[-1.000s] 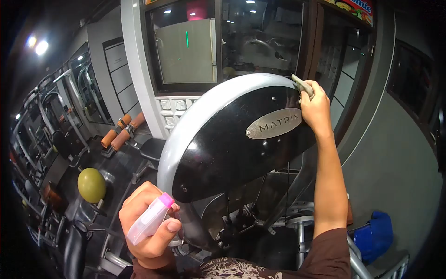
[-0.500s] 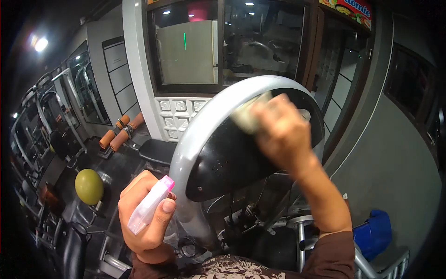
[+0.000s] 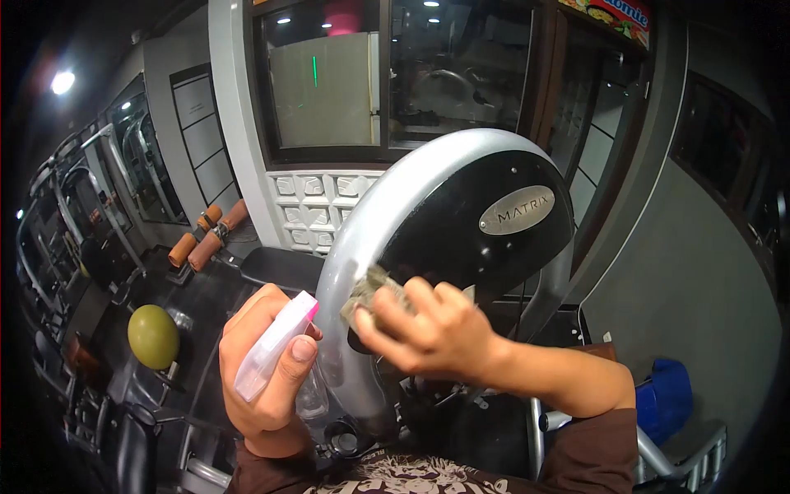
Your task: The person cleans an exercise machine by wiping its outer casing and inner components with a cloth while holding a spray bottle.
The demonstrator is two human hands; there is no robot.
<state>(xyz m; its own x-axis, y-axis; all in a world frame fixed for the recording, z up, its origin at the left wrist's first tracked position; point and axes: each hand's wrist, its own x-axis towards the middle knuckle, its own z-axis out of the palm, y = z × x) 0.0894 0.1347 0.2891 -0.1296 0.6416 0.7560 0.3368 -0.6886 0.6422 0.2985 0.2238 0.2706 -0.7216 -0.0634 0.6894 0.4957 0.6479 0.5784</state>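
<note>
My left hand (image 3: 267,370) is wrapped round a spray bottle (image 3: 278,346) with a whitish head and a pink nozzle; the clear body shows partly below my fingers. My right hand (image 3: 428,329) presses a crumpled greyish-green cloth (image 3: 368,296) against the lower left of a machine's black cover panel (image 3: 436,239), where it meets the curved silver frame (image 3: 350,226). An oval MATRIX badge (image 3: 518,211) sits on the panel's upper right. Part of the panel's lower edge is hidden behind my right hand and forearm.
To the left are a green ball (image 3: 154,337), orange foam rollers (image 3: 206,239) and a black padded bench (image 3: 281,273). Behind the machine stands a window (image 3: 325,90) above white patterned blocks (image 3: 317,210). A blue object (image 3: 666,401) lies at the lower right beside a grey wall.
My right hand has moved the cloth down and left across the panel, from the top to the lower left edge, uncovering the badge. My left hand still holds the spray bottle.
</note>
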